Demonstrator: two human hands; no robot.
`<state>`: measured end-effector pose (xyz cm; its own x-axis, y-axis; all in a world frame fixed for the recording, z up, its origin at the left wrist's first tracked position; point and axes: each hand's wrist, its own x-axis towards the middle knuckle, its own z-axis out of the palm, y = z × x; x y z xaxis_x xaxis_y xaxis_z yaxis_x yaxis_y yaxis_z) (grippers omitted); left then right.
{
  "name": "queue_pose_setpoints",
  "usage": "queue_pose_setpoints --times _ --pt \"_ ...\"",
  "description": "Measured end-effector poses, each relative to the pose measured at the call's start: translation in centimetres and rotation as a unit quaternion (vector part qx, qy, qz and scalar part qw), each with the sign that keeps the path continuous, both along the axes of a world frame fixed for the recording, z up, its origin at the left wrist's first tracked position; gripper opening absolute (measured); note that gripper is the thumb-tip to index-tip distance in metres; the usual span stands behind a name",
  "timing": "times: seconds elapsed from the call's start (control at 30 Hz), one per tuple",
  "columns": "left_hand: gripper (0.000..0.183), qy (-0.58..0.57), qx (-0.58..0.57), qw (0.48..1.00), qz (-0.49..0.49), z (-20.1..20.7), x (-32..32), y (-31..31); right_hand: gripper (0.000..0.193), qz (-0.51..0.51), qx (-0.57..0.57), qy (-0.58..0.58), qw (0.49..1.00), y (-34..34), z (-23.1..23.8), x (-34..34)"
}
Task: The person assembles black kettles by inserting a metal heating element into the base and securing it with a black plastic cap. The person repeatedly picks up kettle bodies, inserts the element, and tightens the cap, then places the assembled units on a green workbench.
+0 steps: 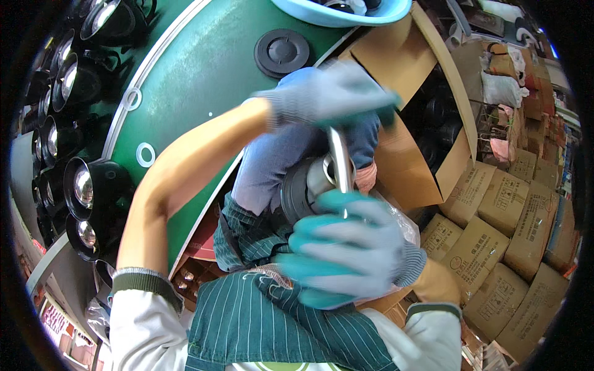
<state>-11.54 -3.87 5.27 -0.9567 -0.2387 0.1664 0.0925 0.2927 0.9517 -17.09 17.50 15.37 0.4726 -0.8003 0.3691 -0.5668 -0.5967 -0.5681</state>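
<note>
Head view, looking down onto the lap. My left hand (pixel 328 99), in a grey glove with green palm coating, sits at about 12 o'clock from the frame centre, its fingers curled down over the upper end of a shiny metal strip (pixel 340 159); the glove is blurred, so I cannot tell how firmly it closes, only that it grasps the strip's top. My right hand (pixel 346 253), gloved the same way, lies at about 5 o'clock, its fingers clenched around the lower end of the strip and over the side of a round lamp housing (pixel 307 185). The housing, dark-rimmed with a bright metal body, rests at centre between both hands, against my blue-trousered knee (pixel 272 161), with the strip running across its face from 12 to 6 o'clock. A striped green apron (pixel 272 321) fills the 6 o'clock area. A green table (pixel 198 74) spans 10 to 12 o'clock, bearing a black round cap (pixel 281 52) and, at 9 to 11 o'clock, rows of finished black lamps (pixel 83 185) with mirrored reflectors. A light blue basin (pixel 340 12) overhangs at 12 o'clock. An open cardboard box (pixel 408 161) stands at 2 o'clock; stacked sealed cartons (pixel 495 247) occupy 4 o'clock.
</note>
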Motion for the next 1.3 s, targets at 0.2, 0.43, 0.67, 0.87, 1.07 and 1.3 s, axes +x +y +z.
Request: queue_pose_setpoints --times 0.2,0.43,0.67,0.87,1.07,1.3 --pt "0.054 -0.244 0.179 0.909 0.288 -3.6 18.5 -6.1 0.135 -0.28 0.24 -0.043 0.929 6.0 -3.2 -2.4" --pt "0.057 -0.273 -0.259 0.779 0.502 -13.2 26.7 -0.3 0.092 -0.274 0.25 -0.109 0.922 7.1 -6.3 -0.5" --pt "0.093 -0.136 -0.47 0.825 0.282 -3.2 26.8 6.3 0.078 -0.317 0.157 -0.418 0.837 3.7 -2.0 -3.8" --pt "0.086 0.04 -0.21 0.871 0.442 1.1 21.4 7.5 0.053 -0.226 0.371 -0.651 0.622 -8.6 -9.2 -0.7" --pt "0.064 0.0 -0.379 0.759 0.53 5.1 19.9 -6.6 0.066 -0.178 0.49 -0.651 0.551 -18.2 -10.5 1.1" --pt "0.066 -0.202 -0.385 0.678 0.592 2.9 11.9 -26.6 0.067 -0.04 0.518 -0.672 0.527 -10.6 -10.3 -0.1"
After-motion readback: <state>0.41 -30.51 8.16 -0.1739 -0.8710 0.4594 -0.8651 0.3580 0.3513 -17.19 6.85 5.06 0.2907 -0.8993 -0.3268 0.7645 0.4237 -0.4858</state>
